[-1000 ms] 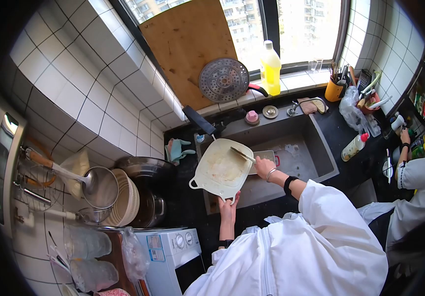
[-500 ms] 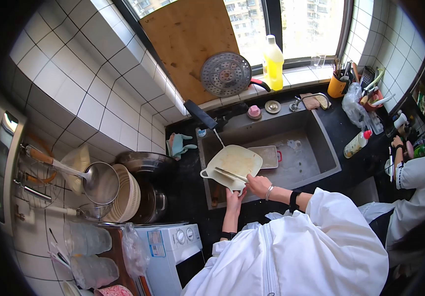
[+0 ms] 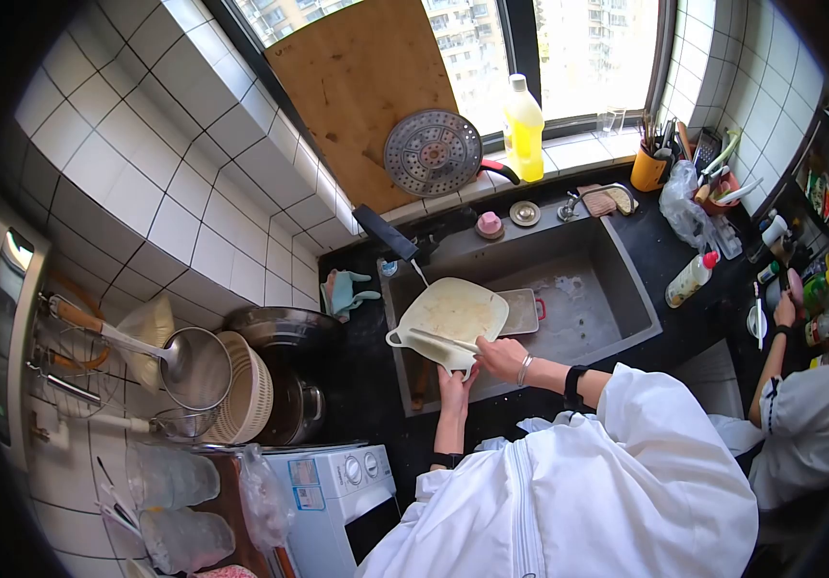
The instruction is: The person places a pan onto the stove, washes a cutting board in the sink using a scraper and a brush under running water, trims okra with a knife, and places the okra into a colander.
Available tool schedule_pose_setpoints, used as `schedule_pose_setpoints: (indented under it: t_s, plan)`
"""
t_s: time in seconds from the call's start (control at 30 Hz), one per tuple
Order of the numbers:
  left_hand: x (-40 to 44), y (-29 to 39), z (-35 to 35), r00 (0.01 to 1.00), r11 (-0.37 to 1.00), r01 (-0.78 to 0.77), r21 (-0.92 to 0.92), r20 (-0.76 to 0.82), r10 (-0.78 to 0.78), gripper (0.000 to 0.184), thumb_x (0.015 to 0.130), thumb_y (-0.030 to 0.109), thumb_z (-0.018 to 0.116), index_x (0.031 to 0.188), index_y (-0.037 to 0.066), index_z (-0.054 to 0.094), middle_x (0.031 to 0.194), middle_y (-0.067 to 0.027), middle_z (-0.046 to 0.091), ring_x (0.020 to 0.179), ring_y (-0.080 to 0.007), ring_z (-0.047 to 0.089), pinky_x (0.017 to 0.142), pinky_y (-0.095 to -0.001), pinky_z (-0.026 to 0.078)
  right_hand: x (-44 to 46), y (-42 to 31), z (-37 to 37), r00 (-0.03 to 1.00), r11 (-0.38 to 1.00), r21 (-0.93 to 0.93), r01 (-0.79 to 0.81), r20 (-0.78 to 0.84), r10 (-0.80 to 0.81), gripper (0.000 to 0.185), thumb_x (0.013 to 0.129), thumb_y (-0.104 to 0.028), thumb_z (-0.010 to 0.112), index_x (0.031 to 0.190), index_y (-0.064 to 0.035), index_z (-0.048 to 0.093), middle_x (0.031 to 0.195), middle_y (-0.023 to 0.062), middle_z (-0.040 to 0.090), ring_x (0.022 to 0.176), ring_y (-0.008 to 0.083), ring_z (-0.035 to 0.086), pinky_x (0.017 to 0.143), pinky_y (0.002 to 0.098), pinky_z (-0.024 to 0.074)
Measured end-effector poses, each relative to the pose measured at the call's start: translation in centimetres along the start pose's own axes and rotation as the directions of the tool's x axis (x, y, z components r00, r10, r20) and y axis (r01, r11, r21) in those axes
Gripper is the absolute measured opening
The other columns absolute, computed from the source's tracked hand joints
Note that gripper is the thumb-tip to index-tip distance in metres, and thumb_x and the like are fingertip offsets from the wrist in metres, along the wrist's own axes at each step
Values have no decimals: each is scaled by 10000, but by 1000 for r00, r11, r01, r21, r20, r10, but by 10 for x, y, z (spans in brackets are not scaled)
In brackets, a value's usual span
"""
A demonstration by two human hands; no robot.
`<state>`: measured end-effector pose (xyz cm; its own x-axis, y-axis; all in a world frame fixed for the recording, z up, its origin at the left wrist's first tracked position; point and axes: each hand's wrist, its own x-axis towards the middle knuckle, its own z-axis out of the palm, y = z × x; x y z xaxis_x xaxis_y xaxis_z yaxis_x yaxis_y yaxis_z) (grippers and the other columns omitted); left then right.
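Note:
My left hand is closed on the near edge of a cream cutting board, which it holds tilted over the sink. My right hand grips a knife whose blade lies across the lower part of the board. Its handle is mostly hidden in my fingers. A thin stream of water runs from the black faucet toward the board's far edge. Partly behind the board, a shallow clear tray with a red handle rests in the grey sink.
Left of the sink lie light-blue rubber gloves, near stacked pots and a cream colander. A squeeze bottle with a red cap stands right of the sink. At far right, another person's hand is near several bottles.
The view has shifted slightly. My hands, the board and the knife keep nearly the same arrangement. At right, the other person's arm has stretched forward toward the bottles.

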<state>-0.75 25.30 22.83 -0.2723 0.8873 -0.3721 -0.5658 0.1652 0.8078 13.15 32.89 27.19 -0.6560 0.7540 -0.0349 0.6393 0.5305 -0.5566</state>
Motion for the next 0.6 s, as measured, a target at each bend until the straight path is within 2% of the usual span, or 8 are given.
schedule_pose_setpoints:
  t_s: [0.07, 0.17, 0.27, 0.37, 0.47, 0.6]
  plan:
    - [-2, 1, 2, 999, 999, -31, -9, -21, 30, 539, 857, -67, 347, 1357, 120, 275, 1216, -121, 518, 1026, -238, 604, 844, -364, 528, -3, -1, 6, 1000, 1000, -6, 0, 25, 0, 289, 873, -294, 539, 946, -28, 452, 683, 224, 614, 664, 412, 613, 598, 511, 467]
    - [-1, 1, 0, 997, 997, -73, -9, -30, 73, 518, 862, -59, 347, 1349, 109, 289, 1209, -120, 522, 1041, -243, 597, 850, -366, 527, 7, 12, 10, 998, 1000, 26, 11, -55, -9, 280, 875, -292, 532, 931, -23, 480, 693, 227, 617, 688, 416, 614, 621, 517, 468]
    - [-2, 3, -1, 996, 997, -82, -10, -34, 82, 526, 852, -63, 338, 1349, 104, 290, 1208, -124, 522, 1025, -250, 605, 852, -368, 526, 14, -2, -9, 998, 999, -24, -39, 54, 41, 297, 894, -307, 501, 929, -13, 514, 769, 226, 640, 759, 404, 630, 664, 507, 492]
    - [0, 8, 0, 996, 997, -83, 0, -28, 83, 555, 829, -72, 325, 1353, 107, 278, 1213, -125, 523, 977, -254, 628, 853, -368, 523, 31, 14, 4, 990, 990, 16, -137, -17, 137, 314, 891, -317, 506, 949, -10, 516, 788, 238, 637, 776, 414, 625, 675, 515, 491]
    - [3, 12, 1, 996, 997, -77, 14, -42, 77, 590, 814, -77, 324, 1366, 120, 262, 1209, -123, 527, 948, -248, 637, 833, -363, 527, 42, 32, 7, 977, 983, 41, -181, -106, 184, 307, 880, -317, 525, 924, -14, 498, 708, 231, 620, 698, 434, 608, 652, 520, 482]
    - [17, 12, 0, 998, 997, -66, 34, -11, 66, 601, 817, -70, 333, 1377, 132, 252, 1210, -123, 528, 953, -240, 636, 800, -341, 532, 19, -5, -23, 998, 999, -44, -24, 58, 27, 305, 872, -302, 528, 959, -14, 481, 749, 240, 633, 738, 418, 628, 645, 514, 494]
